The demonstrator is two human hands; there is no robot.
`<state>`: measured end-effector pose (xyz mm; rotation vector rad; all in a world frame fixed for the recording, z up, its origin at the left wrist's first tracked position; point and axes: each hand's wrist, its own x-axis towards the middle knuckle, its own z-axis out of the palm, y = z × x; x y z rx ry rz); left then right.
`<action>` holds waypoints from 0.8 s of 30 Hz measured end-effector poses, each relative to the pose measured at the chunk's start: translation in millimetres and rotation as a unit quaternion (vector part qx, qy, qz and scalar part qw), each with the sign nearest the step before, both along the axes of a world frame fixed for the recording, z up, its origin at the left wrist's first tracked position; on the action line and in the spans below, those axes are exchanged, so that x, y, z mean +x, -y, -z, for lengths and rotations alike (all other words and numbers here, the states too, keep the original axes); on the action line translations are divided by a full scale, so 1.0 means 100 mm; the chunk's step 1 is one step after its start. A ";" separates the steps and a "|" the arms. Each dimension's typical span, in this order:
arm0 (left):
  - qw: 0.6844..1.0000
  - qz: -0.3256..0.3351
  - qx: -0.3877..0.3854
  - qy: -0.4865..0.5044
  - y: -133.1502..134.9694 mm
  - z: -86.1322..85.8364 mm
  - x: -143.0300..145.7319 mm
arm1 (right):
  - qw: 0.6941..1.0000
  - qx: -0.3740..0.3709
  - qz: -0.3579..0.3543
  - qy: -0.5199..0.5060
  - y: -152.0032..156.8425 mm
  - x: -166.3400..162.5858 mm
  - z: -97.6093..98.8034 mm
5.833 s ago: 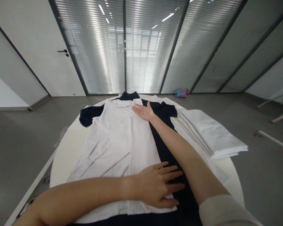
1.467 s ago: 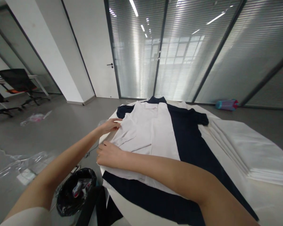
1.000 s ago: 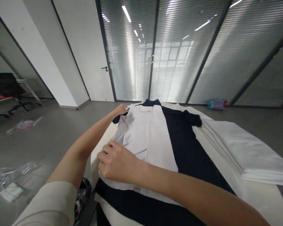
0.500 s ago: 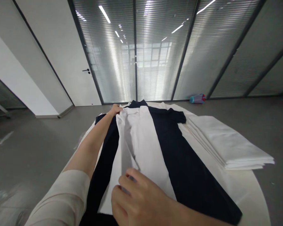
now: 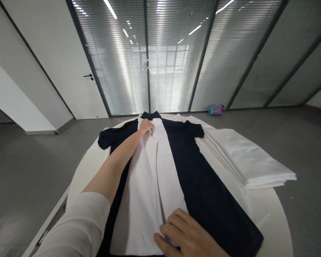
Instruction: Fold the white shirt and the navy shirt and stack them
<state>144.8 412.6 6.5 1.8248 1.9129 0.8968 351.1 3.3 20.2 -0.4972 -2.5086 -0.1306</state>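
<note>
A long white cloth (image 5: 143, 182) lies lengthwise over a dark navy short-sleeved garment (image 5: 200, 171), which is spread on a white table. Its left part is turned in, and the edge of that flap runs down the middle. My left hand (image 5: 146, 125) is stretched to the far end near the navy collar, its fingers pinched on the cloth's top edge. At the near end my right hand (image 5: 188, 233) has curled fingers on the flap's edge. Part of its grip is hidden by the hand itself.
A neat stack of folded white fabric (image 5: 246, 157) rests on the right of the rounded table (image 5: 276, 221). Beyond stand a glass partition with blinds (image 5: 171, 82) and a white door (image 5: 77, 92). A blue and red item (image 5: 216, 109) lies on the floor.
My left hand has moved right, from the cloth's left side towards its middle. My right hand has shifted right and nearer to me. The raised left flap now lies flatter, and the navy left sleeve is uncovered.
</note>
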 end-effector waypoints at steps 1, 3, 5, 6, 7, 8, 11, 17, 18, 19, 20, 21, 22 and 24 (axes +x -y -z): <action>1.000 -0.001 0.005 -0.008 0.00 0.03 0.01 | 1.000 -0.009 0.004 0.000 0.01 0.01 0.04; 1.000 -0.009 0.016 -0.020 -0.02 0.06 0.01 | 1.000 -0.030 0.005 0.006 0.02 0.02 0.10; 0.999 -0.019 0.030 -0.028 -0.04 0.06 -0.01 | 0.999 -0.048 0.001 0.014 0.03 0.03 0.14; 0.998 -0.023 0.039 -0.031 -0.05 0.05 -0.02 | 0.998 -0.056 0.000 0.019 0.03 0.03 0.16; 0.998 -0.028 0.048 -0.034 -0.05 0.04 -0.02 | 0.998 -0.064 0.000 0.025 0.03 0.03 0.18; 0.997 -0.032 0.057 -0.036 -0.06 0.03 -0.02 | 0.997 -0.071 0.001 0.030 0.02 0.04 0.19; 0.994 -0.052 0.080 -0.047 -0.04 0.01 0.02 | 0.995 -0.093 0.006 0.037 0.01 0.04 0.25; 0.992 -0.022 0.082 -0.091 0.12 0.08 0.05 | 0.984 -0.168 0.017 0.057 -0.03 0.04 0.29; 0.992 -0.008 0.078 -0.099 0.15 0.09 0.05 | 0.980 -0.187 0.020 0.066 -0.03 0.04 0.28; 0.991 0.004 0.076 -0.106 0.19 0.09 0.04 | 0.976 -0.203 0.022 0.071 -0.02 0.04 0.27; 0.991 0.013 0.076 -0.113 0.22 0.08 0.04 | 0.974 -0.215 0.023 0.074 -0.02 0.05 0.25; 0.990 0.019 0.078 -0.118 0.27 0.06 0.04 | 0.972 -0.222 0.024 0.076 -0.02 0.05 0.24; 0.989 0.025 0.079 -0.122 0.32 0.03 0.03 | 0.971 -0.226 0.024 0.076 -0.01 0.05 0.22; 0.985 0.043 0.089 -0.139 0.46 -0.01 0.02 | 0.970 -0.229 0.026 0.077 -0.01 0.06 0.20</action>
